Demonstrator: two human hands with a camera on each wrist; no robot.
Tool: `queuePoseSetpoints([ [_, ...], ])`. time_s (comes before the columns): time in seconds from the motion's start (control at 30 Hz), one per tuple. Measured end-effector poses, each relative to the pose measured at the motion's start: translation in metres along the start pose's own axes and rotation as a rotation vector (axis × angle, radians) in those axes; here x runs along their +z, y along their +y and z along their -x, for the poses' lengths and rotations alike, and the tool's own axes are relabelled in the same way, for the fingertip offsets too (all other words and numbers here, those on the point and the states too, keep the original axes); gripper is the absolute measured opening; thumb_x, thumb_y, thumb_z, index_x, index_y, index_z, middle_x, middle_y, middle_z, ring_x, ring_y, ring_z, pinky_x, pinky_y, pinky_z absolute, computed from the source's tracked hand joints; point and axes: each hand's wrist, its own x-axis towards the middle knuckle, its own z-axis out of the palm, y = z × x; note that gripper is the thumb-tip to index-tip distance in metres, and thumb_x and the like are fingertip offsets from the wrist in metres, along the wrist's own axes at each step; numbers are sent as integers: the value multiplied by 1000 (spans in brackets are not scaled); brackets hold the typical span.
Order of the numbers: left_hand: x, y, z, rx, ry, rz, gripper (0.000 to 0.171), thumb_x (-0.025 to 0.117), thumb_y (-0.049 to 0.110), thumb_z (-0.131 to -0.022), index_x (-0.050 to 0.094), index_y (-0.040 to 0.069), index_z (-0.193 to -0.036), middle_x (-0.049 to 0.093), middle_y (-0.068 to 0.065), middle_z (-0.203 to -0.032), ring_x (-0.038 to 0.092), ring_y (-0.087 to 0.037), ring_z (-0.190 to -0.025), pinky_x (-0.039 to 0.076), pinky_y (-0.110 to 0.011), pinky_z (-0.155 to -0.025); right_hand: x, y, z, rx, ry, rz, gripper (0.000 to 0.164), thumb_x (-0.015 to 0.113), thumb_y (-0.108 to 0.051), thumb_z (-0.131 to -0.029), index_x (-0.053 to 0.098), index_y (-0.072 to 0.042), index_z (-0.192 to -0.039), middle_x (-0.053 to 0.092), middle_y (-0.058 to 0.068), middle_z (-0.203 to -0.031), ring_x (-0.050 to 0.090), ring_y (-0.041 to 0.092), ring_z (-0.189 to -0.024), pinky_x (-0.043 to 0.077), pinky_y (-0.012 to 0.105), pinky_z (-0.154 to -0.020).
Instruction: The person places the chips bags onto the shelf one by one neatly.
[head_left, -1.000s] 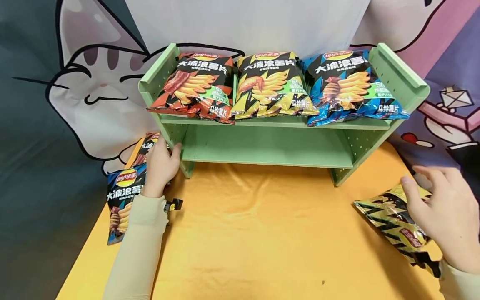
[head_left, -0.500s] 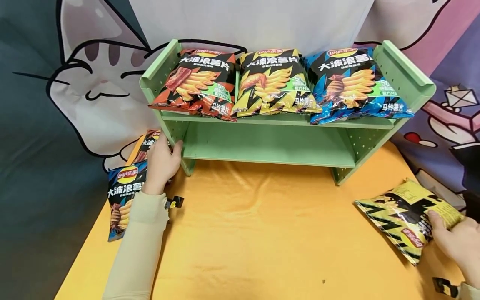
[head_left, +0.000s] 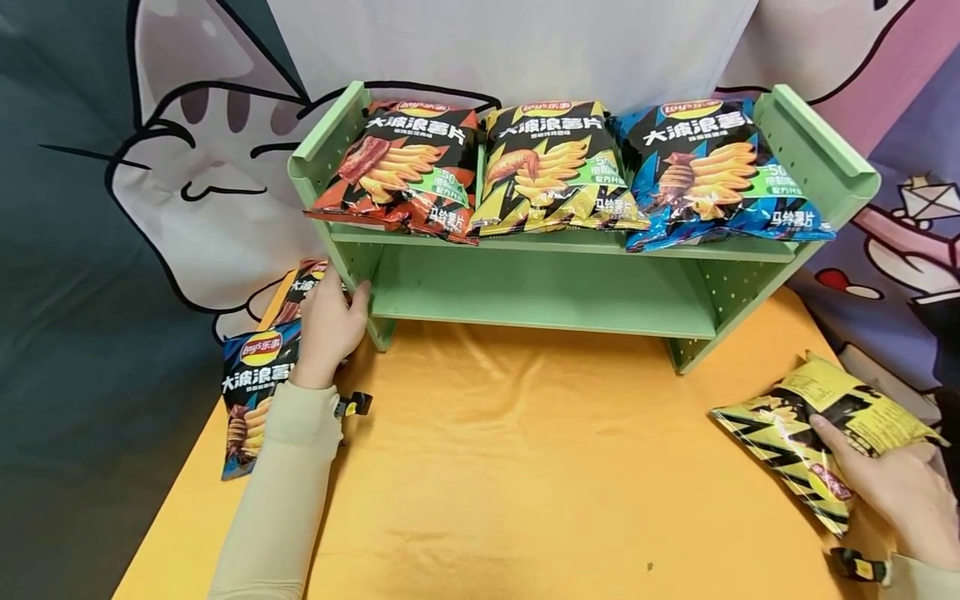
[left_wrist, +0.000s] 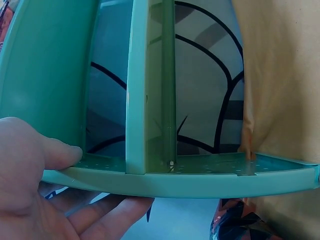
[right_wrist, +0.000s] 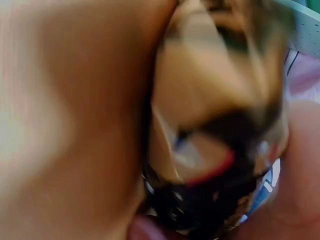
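My left hand (head_left: 330, 329) grips the left side panel of a light green two-tier shelf (head_left: 540, 292). In the left wrist view its thumb lies inside the panel (left_wrist: 200, 185) and its fingers outside. At the table's right, my right hand (head_left: 900, 492) holds a yellow-and-black potato chip bag (head_left: 787, 433), thumb on top and the other fingers mostly hidden. The blurred right wrist view shows the bag (right_wrist: 215, 100) between thumb and fingers. On the upper tier lean a red chip bag (head_left: 408, 167), a yellow one (head_left: 555, 167) and a blue one (head_left: 697, 167).
Left of the shelf, a blue chip bag (head_left: 251, 375) and a red chip bag (head_left: 300, 296) lie partly behind the left arm. A yellow cloth (head_left: 525, 467) covers the table. A printed cat backdrop (head_left: 217, 175) hangs behind.
My right hand has come down from above the yellow bag and taken hold of it, its thumb now further over the bag, which has turned slightly. The left hand stays on the shelf.
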Motion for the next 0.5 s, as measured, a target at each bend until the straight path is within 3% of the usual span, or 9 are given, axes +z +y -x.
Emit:
queuePoseSetpoints([
  [0.13,0,0,-1,9,6,8,44,58,21,-103,53,3,-143,67,-26,-134,66,-48,-117,49,-68,-96,8,-1,-4,-33,62,-166,136,51,-80,-89,-12,22,-153,4,50,-158,19,64,-146,28,71,-115],
  [0.23,0,-1,-2,15,16,9,44,59,20,-103,53,4,-143,68,-26,-131,68,-48,-110,51,-66,-90,14,-4,-5,-74,118,-336,127,59,-70,-91,-12,9,-160,1,41,-166,15,55,-153,23,64,-122],
  [0.3,0,-1,-3,17,19,7,44,59,21,-103,53,5,-143,69,-26,-130,69,-47,-105,51,-65,-87,16,-6,-4,-93,131,-432,124,62,-64,-92,-22,-5,-162,-9,32,-169,4,47,-158,15,59,-127],
  [0.33,0,-1,-3,17,17,7,45,59,21,-103,53,5,-143,69,-26,-129,69,-47,-104,51,-65,-85,17,-6,-4,-87,124,-471,124,63,-63,-92,-26,-11,-161,-10,30,-170,20,45,-155,25,55,-125],
  [0.37,0,-1,-3,16,15,4,45,59,22,-103,53,5,-144,69,-25,-130,69,-47,-104,52,-64,-85,17,-7,-3,-88,127,-513,123,64,-61,-92,-29,-18,-161,-12,26,-171,17,40,-157,23,53,-126],
  [0.43,0,0,-3,14,9,2,45,59,22,-103,53,5,-144,68,-25,-132,68,-47,-108,51,-65,-89,18,-6,0,-54,94,-562,122,64,-62,-93,-30,-21,-160,-15,22,-172,14,35,-159,23,51,-127],
  [0.47,0,0,-2,12,6,1,45,59,22,-103,52,5,-144,68,-25,-132,68,-48,-111,51,-66,-91,19,-6,0,-35,84,-580,120,66,-62,-92,-24,-24,-162,-5,27,-170,35,34,-150,36,47,-121],
  [0.5,1,0,-2,11,4,2,45,58,22,-103,52,5,-144,67,-25,-134,67,-48,-114,50,-67,-93,19,-6,2,-13,66,-604,119,67,-62,-91,-20,-24,-163,-3,25,-171,38,31,-148,39,42,-119],
])
